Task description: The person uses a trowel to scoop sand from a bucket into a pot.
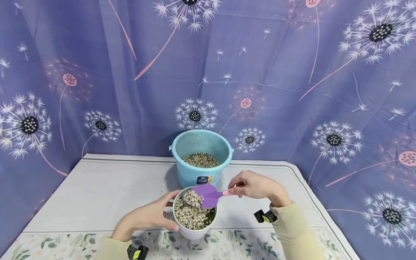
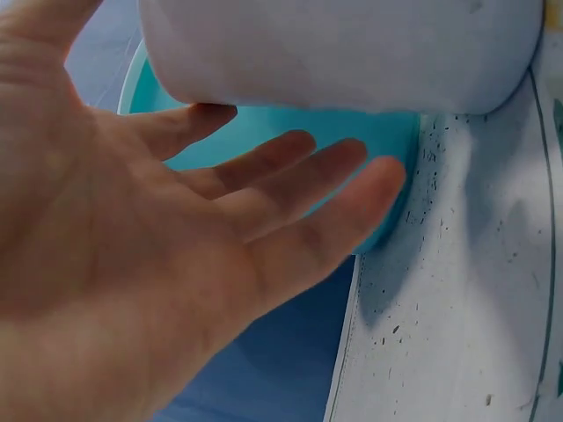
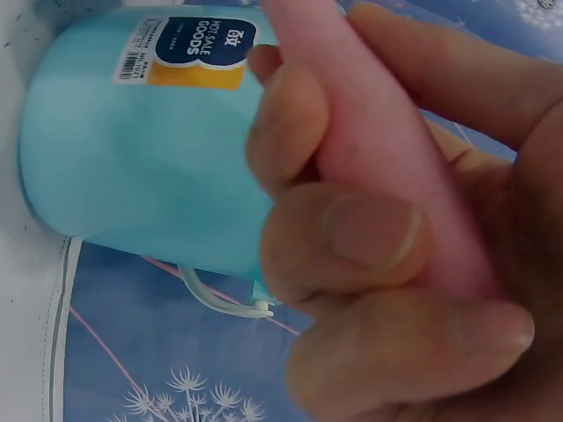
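Observation:
A white flowerpot (image 1: 192, 233) stands near the front of the table, holding a coarse, pale grainy mix (image 1: 191, 216) with a bit of green at its right side. My left hand (image 1: 151, 215) holds the pot from the left, thumb in front and index finger behind; in the left wrist view the other fingers (image 2: 290, 189) reach out loosely beside its wall. Curled round the pink handle (image 3: 378, 132), my right hand (image 1: 251, 185) grips a small purple trowel (image 1: 208, 195). The trowel's blade lies over the pot's rim, with a heap of pale grains at its tip.
Behind the pot stands a light blue bucket (image 1: 201, 177) with more grainy mix (image 1: 201, 160) inside. Dark specks are scattered on the white tabletop (image 2: 440, 334) by it. A blue dandelion-print curtain (image 1: 156, 108) hangs along the back; a floral cloth (image 1: 234, 242) covers the front edge.

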Demonstrator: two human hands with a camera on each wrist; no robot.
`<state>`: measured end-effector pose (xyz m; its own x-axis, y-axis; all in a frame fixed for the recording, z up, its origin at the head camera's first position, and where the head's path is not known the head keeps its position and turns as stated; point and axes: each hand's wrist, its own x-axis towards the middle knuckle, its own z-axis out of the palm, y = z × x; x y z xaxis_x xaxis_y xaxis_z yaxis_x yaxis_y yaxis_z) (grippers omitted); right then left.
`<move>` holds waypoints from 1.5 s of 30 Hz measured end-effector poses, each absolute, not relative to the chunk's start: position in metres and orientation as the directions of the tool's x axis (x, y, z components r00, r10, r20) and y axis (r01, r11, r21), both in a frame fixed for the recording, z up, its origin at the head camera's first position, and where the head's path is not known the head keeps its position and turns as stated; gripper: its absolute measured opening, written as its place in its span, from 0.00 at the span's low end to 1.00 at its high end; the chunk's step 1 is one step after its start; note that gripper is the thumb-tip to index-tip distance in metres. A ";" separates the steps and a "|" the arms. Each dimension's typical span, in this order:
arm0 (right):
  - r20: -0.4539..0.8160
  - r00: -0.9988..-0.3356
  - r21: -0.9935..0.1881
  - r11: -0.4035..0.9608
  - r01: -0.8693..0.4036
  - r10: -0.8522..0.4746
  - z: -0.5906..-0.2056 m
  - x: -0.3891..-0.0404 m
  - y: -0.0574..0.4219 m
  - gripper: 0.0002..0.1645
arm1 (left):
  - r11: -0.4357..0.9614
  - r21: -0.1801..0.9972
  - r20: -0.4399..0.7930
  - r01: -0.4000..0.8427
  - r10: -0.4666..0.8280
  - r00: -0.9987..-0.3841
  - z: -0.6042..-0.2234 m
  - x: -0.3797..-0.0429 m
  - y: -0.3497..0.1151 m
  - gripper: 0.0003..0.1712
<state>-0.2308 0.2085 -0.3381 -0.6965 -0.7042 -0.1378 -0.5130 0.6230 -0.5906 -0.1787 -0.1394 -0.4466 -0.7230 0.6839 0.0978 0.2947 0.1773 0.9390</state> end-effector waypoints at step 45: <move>0.149 -0.837 -0.374 0.753 -0.541 -0.527 -0.355 -0.190 0.189 0.13 | 0.161 0.953 0.081 0.257 0.683 -0.726 -0.451 -0.180 -0.134 0.60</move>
